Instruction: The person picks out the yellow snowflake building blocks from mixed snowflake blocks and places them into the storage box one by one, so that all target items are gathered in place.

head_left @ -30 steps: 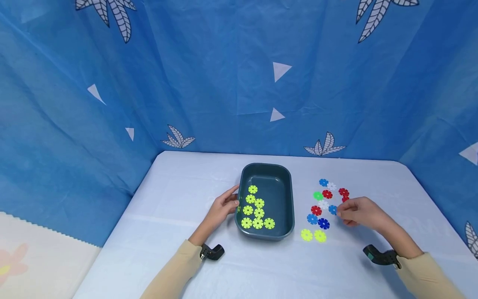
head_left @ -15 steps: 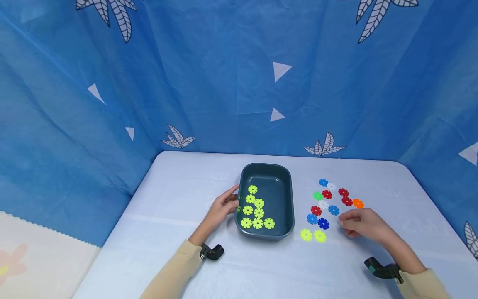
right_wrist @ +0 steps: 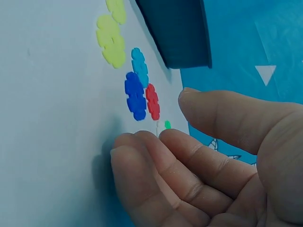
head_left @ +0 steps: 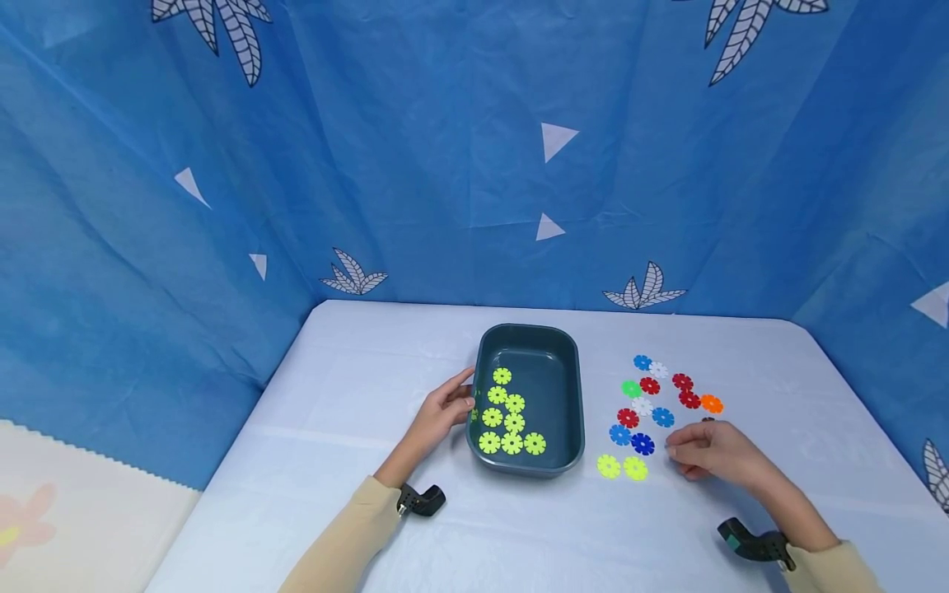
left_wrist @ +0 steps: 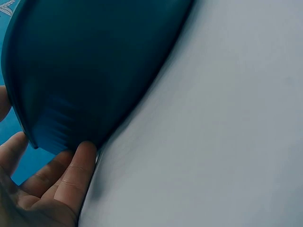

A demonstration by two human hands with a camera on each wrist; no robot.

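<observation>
A dark teal tray (head_left: 552, 395) stands mid-table with several yellow-green notched plastic discs (head_left: 512, 422) along its left side. My left hand (head_left: 437, 414) holds the tray's left side; in the left wrist view the fingertips (left_wrist: 85, 149) press its outer wall and the thumb is at the rim. Right of the tray lie loose discs: yellow (head_left: 635, 469), dark blue (head_left: 642, 444), light blue (head_left: 619, 435), red (head_left: 628, 417), white (head_left: 658, 370), green (head_left: 631, 389) and orange (head_left: 712, 403). My right hand (head_left: 715, 451) hovers beside the dark blue disc, fingers loosely bent, nothing between thumb and fingers.
White cloth covers the table (head_left: 356, 371). A blue patterned curtain (head_left: 445, 165) hangs behind and on both sides. Just past my right hand the edge of a small dark piece (head_left: 708, 419) shows, mostly hidden. Each wrist wears a black camera (head_left: 754, 543).
My right hand has drawn back toward me and slightly left, uncovering the orange disc, the red disc and the dark piece's edge. The left hand, tray and discs have stayed put.
</observation>
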